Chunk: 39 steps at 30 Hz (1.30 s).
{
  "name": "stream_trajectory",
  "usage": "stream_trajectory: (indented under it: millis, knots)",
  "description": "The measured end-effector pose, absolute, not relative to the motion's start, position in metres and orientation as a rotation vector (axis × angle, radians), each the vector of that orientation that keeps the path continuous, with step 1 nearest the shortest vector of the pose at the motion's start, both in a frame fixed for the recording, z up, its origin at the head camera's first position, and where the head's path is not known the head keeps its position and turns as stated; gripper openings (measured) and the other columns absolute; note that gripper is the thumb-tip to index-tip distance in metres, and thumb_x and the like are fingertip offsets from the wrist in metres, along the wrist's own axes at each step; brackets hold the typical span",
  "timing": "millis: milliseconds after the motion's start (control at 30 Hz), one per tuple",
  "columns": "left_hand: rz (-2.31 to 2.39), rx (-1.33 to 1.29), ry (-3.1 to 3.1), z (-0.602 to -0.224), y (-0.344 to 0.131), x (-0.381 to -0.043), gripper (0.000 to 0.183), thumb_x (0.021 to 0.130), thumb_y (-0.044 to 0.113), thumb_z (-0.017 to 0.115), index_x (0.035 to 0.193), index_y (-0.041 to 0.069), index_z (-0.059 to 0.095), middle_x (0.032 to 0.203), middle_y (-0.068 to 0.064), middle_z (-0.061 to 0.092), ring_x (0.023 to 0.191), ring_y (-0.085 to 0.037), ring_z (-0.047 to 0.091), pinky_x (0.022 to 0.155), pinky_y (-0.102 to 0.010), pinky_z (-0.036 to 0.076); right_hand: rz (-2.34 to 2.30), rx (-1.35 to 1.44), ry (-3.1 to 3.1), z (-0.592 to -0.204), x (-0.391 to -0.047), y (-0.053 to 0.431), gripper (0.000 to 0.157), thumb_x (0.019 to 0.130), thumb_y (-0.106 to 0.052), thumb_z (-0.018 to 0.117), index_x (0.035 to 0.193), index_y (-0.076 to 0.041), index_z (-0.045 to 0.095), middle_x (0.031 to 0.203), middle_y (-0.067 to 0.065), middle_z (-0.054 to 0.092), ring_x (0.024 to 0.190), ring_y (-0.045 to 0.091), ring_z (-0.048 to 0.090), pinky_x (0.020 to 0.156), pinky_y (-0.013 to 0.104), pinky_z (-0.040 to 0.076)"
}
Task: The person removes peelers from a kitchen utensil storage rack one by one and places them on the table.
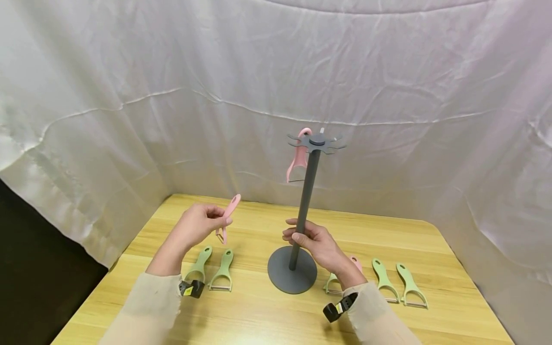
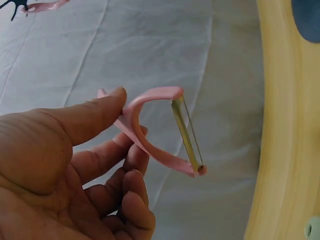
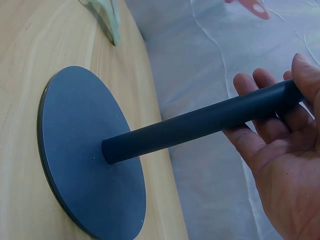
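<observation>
My left hand (image 1: pixel 196 225) pinches a pink peeler (image 1: pixel 232 207) between thumb and fingers, above the left of the table. In the left wrist view, the blade end of this peeler (image 2: pixel 159 94) points away from the palm. My right hand (image 1: pixel 323 247) grips the dark grey pole of a display stand (image 1: pixel 306 196) low down, thumb on one side and fingers behind. The stand's round base (image 3: pixel 75 150) rests on the table. A second pink peeler (image 1: pixel 300 157) hangs from the left side of the stand's hooked top (image 1: pixel 316 140).
Two green peelers (image 1: pixel 201 261) lie below the left hand. Right of the base are two more green peelers (image 1: pixel 407 278), plus a green peeler (image 1: pixel 333 279) and a pink peeler (image 1: pixel 356 262) partly hidden by the right wrist. A pale curtain (image 1: pixel 241 143) surrounds the wooden table (image 1: pixel 258 311).
</observation>
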<state>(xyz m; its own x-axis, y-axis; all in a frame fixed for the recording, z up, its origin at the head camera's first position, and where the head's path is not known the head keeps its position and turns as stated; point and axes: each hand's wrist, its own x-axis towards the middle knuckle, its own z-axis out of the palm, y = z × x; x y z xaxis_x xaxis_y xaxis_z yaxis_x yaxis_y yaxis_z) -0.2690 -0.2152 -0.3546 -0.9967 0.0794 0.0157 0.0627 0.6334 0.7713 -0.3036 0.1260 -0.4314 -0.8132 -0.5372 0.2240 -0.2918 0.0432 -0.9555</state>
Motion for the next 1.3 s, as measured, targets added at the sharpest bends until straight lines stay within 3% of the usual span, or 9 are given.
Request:
stream_trajectory:
  millis: [200, 767, 1300]
  knots:
    - [1.122, 0.040, 2.910, -0.362, -0.224, -0.266, 0.027, 0.098, 0.036, 0.076, 0.107, 0.011, 0.079, 0.098, -0.003, 0.078, 0.080, -0.020, 0.065, 0.069, -0.033, 0.050, -1.857, -0.855, 2.117, -0.431, -0.303, 0.125, 0.042, 0.108, -0.015, 0.061, 0.149, -0.003, 0.056, 0.131, 0.027, 0.069, 0.124, 0.038, 0.069, 0.105, 0.038, 0.057]
    - [0.787, -0.171, 2.966, -0.387, -0.257, -0.257, 0.029, 0.094, 0.037, 0.078, 0.096, 0.009, 0.073, 0.095, -0.008, 0.073, 0.078, -0.025, 0.060, 0.064, -0.036, 0.045, -1.866, -0.851, 2.107, -0.432, -0.301, 0.125, 0.043, 0.108, -0.014, 0.061, 0.149, -0.002, 0.056, 0.131, 0.028, 0.068, 0.123, 0.033, 0.070, 0.105, 0.038, 0.057]
    - [0.688, -0.316, 2.883, -0.407, -0.286, -0.253, 0.032, 0.092, 0.037, 0.075, 0.095, 0.005, 0.073, 0.096, -0.014, 0.073, 0.080, -0.029, 0.061, 0.066, -0.043, 0.050, -1.863, -0.864, 2.118, -0.431, -0.300, 0.125, 0.042, 0.108, -0.014, 0.061, 0.149, -0.002, 0.056, 0.131, 0.028, 0.069, 0.122, 0.033, 0.070, 0.105, 0.039, 0.057]
